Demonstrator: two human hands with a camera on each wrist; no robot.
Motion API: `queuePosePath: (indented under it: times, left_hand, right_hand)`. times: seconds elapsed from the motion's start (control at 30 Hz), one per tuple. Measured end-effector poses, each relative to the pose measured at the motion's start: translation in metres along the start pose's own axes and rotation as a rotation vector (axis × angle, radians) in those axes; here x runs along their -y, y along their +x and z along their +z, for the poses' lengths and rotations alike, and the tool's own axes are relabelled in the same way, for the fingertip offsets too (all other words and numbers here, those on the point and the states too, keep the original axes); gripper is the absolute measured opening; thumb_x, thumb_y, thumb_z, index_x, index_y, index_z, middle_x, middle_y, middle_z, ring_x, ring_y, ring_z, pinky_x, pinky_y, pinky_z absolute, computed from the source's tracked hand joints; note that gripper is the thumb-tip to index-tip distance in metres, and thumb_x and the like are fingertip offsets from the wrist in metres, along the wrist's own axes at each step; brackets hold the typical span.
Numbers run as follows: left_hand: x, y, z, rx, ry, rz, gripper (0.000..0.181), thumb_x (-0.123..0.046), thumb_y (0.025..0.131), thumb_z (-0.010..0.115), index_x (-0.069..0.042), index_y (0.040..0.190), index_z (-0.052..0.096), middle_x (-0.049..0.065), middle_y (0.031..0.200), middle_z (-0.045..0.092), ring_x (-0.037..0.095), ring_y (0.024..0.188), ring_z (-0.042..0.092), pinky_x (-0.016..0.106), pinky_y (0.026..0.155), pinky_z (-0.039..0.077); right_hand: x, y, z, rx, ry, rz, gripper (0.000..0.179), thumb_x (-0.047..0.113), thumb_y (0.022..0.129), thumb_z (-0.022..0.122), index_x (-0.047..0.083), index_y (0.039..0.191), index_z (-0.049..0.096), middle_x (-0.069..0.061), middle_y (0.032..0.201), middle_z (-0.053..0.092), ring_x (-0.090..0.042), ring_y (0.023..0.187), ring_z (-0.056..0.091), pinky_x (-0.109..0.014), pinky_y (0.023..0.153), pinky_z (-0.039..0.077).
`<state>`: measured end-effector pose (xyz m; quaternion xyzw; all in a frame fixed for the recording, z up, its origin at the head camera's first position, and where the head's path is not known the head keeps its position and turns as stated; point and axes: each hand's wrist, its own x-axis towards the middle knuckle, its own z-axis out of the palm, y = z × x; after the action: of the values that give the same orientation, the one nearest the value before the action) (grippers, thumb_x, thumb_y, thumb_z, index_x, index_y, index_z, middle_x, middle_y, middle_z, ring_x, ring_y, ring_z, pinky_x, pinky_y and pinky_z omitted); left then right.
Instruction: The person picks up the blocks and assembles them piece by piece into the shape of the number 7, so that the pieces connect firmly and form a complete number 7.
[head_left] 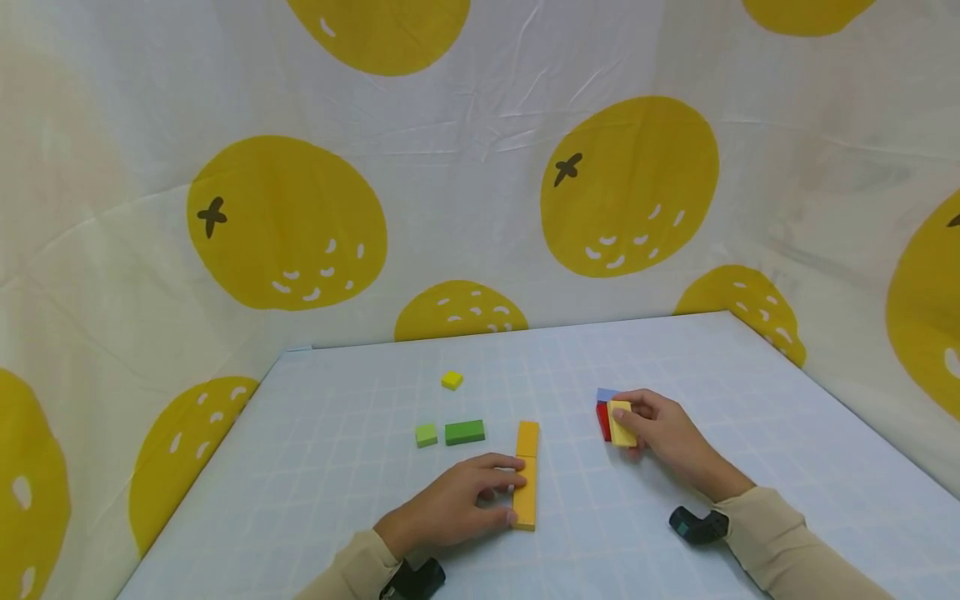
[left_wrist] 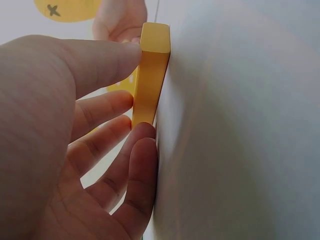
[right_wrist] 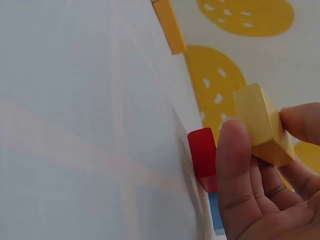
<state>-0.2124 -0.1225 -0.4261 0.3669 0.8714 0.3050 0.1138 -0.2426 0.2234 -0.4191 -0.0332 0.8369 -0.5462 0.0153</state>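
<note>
My right hand pinches a pale yellow block between thumb and fingers. In the right wrist view this block is held tilted, beside and above a red block. A blue block lies against the red one, partly hidden behind my fingers. My left hand rests by a long orange block, with thumb and fingertips along its left side. The left wrist view shows those fingers fairly straight, not wrapped around it. A shorter orange block lies end to end with the long one.
Left of the orange blocks lie a dark green block and a small light green block. Farther back is a small yellow block. A white curtain with yellow fruit prints hangs around the pale table.
</note>
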Motion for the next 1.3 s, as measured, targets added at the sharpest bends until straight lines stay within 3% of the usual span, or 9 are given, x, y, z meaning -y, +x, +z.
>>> queuePosePath:
  times: [0.4, 0.87, 1.13, 1.3]
  left_hand:
    - [0.002, -0.002, 0.000, -0.005, 0.007, 0.025, 0.040, -0.040, 0.095, 0.069, -0.025, 0.132, 0.066, -0.018, 0.144, 0.049, 0.001, 0.125, 0.049, 0.023, 0.096, 0.047]
    - [0.006, -0.002, -0.001, -0.006, 0.006, 0.024, 0.041, -0.042, 0.095, 0.069, -0.026, 0.132, 0.066, -0.018, 0.143, 0.050, 0.001, 0.123, 0.051, 0.024, 0.097, 0.047]
    - [0.006, -0.004, -0.002, -0.015, -0.007, 0.069, 0.041, -0.041, 0.096, 0.068, -0.022, 0.132, 0.066, -0.014, 0.144, 0.051, 0.005, 0.127, 0.050, 0.025, 0.097, 0.048]
    - [0.005, -0.001, 0.000, -0.006, -0.014, 0.064, 0.041, -0.041, 0.096, 0.068, -0.022, 0.132, 0.066, -0.013, 0.143, 0.051, 0.004, 0.125, 0.051, 0.025, 0.097, 0.048]
  right_hand:
    - [0.004, 0.002, 0.001, 0.009, 0.035, 0.039, 0.052, 0.040, 0.099, 0.063, 0.007, 0.137, 0.052, -0.015, 0.114, 0.061, -0.028, 0.080, 0.063, -0.032, 0.071, 0.056]
    - [0.017, 0.020, 0.016, 0.049, 0.085, -0.017, 0.049, 0.034, 0.098, 0.066, 0.004, 0.135, 0.054, -0.017, 0.109, 0.063, -0.030, 0.075, 0.066, -0.035, 0.070, 0.058]
    - [0.024, 0.032, 0.028, 0.042, 0.120, 0.038, 0.047, 0.034, 0.097, 0.067, 0.008, 0.135, 0.055, -0.016, 0.113, 0.062, -0.028, 0.080, 0.067, -0.037, 0.073, 0.060]
    - [0.028, 0.039, 0.034, 0.053, 0.163, 0.051, 0.049, 0.033, 0.097, 0.067, 0.007, 0.137, 0.054, -0.016, 0.115, 0.060, -0.028, 0.081, 0.066, -0.036, 0.073, 0.059]
